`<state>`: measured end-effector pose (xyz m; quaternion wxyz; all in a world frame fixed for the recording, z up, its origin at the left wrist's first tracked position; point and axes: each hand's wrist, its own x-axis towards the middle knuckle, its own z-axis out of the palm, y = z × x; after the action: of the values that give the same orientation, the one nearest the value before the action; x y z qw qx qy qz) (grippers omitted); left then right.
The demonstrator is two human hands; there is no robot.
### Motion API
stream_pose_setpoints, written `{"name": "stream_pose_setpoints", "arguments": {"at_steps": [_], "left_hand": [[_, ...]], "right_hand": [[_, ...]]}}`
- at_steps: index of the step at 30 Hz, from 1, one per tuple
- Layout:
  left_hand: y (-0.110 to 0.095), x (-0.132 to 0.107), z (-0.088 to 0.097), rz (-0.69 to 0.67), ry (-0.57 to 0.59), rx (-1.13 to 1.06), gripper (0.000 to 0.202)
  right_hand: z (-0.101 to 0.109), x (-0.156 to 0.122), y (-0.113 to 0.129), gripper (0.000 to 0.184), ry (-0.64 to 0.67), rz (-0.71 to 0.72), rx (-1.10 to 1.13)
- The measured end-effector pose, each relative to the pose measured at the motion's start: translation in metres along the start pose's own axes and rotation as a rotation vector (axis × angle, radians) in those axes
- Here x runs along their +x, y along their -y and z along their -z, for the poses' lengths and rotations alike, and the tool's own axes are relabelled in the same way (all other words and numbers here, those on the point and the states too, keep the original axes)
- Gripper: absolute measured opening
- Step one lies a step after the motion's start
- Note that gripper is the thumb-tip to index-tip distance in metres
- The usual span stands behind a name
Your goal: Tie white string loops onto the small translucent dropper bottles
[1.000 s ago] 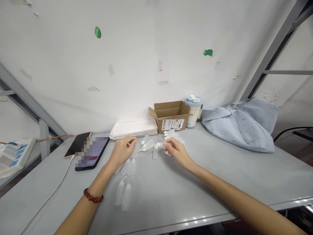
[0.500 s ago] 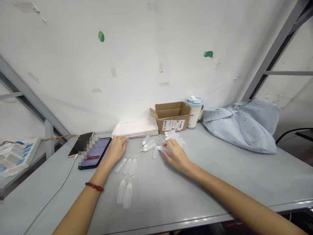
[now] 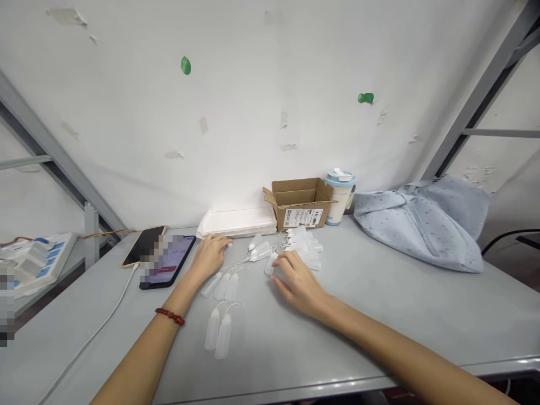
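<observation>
My right hand is over the middle of the table, thumb and fingers apart. Its fingertips are at a small translucent squeeze bottle; whether they touch it I cannot tell. Behind and beside that hand is a pile of similar bottles. My left hand rests by the white stack with fingers bent, a small white piece at its fingertips. Between the hands lie a few bottles with thin bent tubes. Closer to me are a row of three bottles and a pair.
An open cardboard box stands against the wall, between a flat white stack and a lidded cup. Two phones lie left, one dark, one lit, with a white cable. A blue cloth bag lies right.
My right hand has let go of a bottle beside the pile, and its fingers have opened near another bottle. My left hand stays by the white stack. The view has shifted slightly.
</observation>
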<state>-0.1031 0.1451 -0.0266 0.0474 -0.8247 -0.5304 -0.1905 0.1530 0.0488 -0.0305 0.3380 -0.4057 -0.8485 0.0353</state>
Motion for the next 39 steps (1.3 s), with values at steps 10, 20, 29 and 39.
{"name": "stream_pose_setpoints", "arguments": {"at_steps": [10, 20, 29, 39], "left_hand": [[-0.009, 0.0, 0.007, -0.046, 0.004, -0.07, 0.027], [-0.043, -0.002, 0.02, -0.052, -0.074, -0.147, 0.028], [-0.051, -0.003, 0.022, -0.093, -0.118, -0.172, 0.025], [-0.057, -0.003, 0.034, 0.127, -0.082, -0.397, 0.024]], "right_hand": [[-0.001, -0.005, 0.024, 0.015, 0.111, 0.108, 0.102], [-0.01, -0.013, 0.071, 0.045, 0.465, 0.343, 0.034], [-0.019, -0.012, 0.066, 0.038, 0.433, 0.334, -0.031], [-0.009, -0.012, 0.043, 0.02, 0.318, 0.149, -0.076]]}}
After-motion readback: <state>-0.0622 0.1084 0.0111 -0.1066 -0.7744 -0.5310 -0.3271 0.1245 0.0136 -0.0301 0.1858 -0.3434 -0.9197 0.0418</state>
